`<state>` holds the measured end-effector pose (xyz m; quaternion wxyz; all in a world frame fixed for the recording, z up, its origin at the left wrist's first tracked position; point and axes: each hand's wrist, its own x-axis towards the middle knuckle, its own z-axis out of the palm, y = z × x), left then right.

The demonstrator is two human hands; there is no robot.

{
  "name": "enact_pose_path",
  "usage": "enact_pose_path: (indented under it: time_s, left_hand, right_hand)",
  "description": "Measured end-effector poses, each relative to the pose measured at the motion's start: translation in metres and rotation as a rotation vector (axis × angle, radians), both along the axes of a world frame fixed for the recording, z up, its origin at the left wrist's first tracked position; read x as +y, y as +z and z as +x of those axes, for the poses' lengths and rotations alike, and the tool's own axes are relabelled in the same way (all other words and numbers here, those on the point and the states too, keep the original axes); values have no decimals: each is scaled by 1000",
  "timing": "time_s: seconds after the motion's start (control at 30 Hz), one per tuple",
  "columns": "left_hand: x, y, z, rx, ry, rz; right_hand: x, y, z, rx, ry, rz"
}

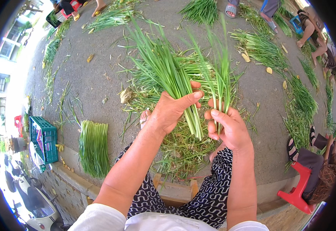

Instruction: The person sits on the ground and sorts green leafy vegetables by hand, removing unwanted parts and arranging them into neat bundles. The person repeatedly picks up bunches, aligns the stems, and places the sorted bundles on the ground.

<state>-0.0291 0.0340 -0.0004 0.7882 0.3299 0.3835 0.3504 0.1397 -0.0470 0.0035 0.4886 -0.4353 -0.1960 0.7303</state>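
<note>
My left hand (175,108) grips a thick bundle of garlic chives (168,66), its pale cut ends pointing down toward my knees and its leaves fanning up and away. Just to its right, my right hand (225,121) pinches a few thinner chive stalks (221,83) upright, their tips blurred. The two bunches are apart at the stems. Beneath both hands lies a loose heap of chives (194,69), partly hidden by them. Nearer my feet is a pile of yellowish trimmings (182,156). A neat, aligned stack of chives (94,148) rests on the pavement to the left.
A green plastic crate (43,140) stands at the left, near a stone kerb (69,176) and a parked scooter (35,199). More chive heaps (260,50) lie ahead and right. People sit around, one on a red plastic stool (295,187) at the lower right.
</note>
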Motion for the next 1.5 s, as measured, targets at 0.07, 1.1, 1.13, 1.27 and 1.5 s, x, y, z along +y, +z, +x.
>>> enact_pose_path:
  time_s: [0.07, 1.1, 1.13, 1.27, 1.5]
  left_hand:
    - [0, -1, 0, -7, 5, 4]
    - [1, -6, -2, 40, 15, 44]
    - [0, -7, 0, 43, 18, 61]
    - [-1, -8, -1, 2, 4, 26]
    - [-2, -12, 1, -45, 19, 60]
  right_hand:
    - [-1, 0, 0, -20, 57, 11]
    - [1, -9, -12, -155, -121, -18]
    - [1, -7, -15, -128, -67, -26]
    - [4, -4, -27, -231, -42, -86]
    - [2, -12, -22, -305, 67, -54]
